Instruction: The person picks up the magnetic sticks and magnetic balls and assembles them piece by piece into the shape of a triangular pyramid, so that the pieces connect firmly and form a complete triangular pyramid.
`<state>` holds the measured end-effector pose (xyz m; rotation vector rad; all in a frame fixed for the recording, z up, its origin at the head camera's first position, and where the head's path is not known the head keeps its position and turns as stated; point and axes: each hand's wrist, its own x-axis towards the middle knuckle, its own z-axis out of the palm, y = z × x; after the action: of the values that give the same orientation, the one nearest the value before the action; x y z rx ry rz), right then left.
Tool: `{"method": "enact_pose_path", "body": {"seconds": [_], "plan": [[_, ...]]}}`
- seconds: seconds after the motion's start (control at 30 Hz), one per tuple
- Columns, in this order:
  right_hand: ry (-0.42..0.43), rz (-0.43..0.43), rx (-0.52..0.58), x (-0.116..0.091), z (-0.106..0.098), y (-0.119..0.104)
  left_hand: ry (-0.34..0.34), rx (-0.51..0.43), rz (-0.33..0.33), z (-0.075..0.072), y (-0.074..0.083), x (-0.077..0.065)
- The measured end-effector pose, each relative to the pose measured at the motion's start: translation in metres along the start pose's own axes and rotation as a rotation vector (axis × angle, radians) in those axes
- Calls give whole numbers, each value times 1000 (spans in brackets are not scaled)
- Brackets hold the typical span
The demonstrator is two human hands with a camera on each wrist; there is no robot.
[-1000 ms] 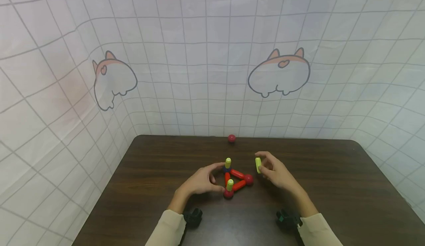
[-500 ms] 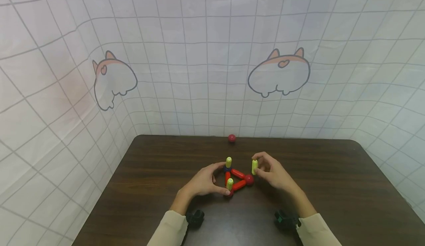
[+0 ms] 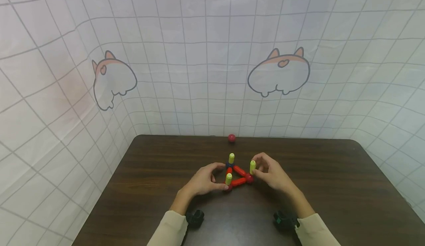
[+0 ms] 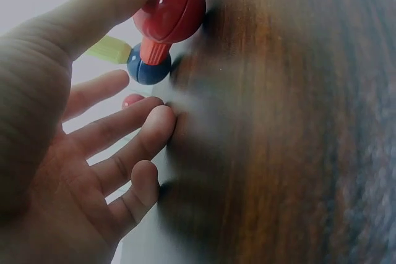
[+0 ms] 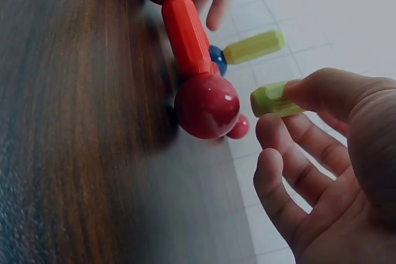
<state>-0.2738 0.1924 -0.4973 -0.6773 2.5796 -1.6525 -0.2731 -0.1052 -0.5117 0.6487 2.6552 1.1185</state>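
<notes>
A triangle of red magnetic rods [image 3: 239, 182] joins two red balls [image 5: 207, 106] and a blue ball [image 4: 148, 64] on the table. Yellow-green rods stand up from the blue ball and the near red ball [image 4: 170, 7]. My left hand [image 3: 204, 181] is at the triangle's left side, its thumb against the near red ball and its index fingertip close to the blue one. Between thumb and fingers, my right hand [image 3: 273, 172] pinches another yellow-green rod [image 5: 275, 99]. In the right wrist view a small gap shows between that rod's lower end and the right-hand red ball.
A loose red ball [image 3: 231, 138] lies at the far edge of the dark wooden table [image 3: 149, 187]. Behind it hangs a white cloth [image 3: 186, 72] with a grid pattern. Each wrist wears a black camera [image 3: 195, 219].
My right hand has brought its yellow-green rod left, over the right-hand red ball. The triangle's left side has shifted slightly away from me, and my left thumb has come onto the near red ball.
</notes>
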Motion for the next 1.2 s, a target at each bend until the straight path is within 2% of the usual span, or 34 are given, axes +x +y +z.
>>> {"method": "enact_pose_path", "body": {"seconds": [0.2,0.5,0.83,1.2], "plan": [[-17,31,-20,0,1,0,-3,-7,-10,1,-1,0],[-88,78,-134,0,5,7,-7,-5,-13,1,-2,0],[-133,55,-115,-1,1,8,5,-20,27,0,-3,-1],[-177,17,-59,-1,-2,11,27,-53,39,1,-4,-1]]}}
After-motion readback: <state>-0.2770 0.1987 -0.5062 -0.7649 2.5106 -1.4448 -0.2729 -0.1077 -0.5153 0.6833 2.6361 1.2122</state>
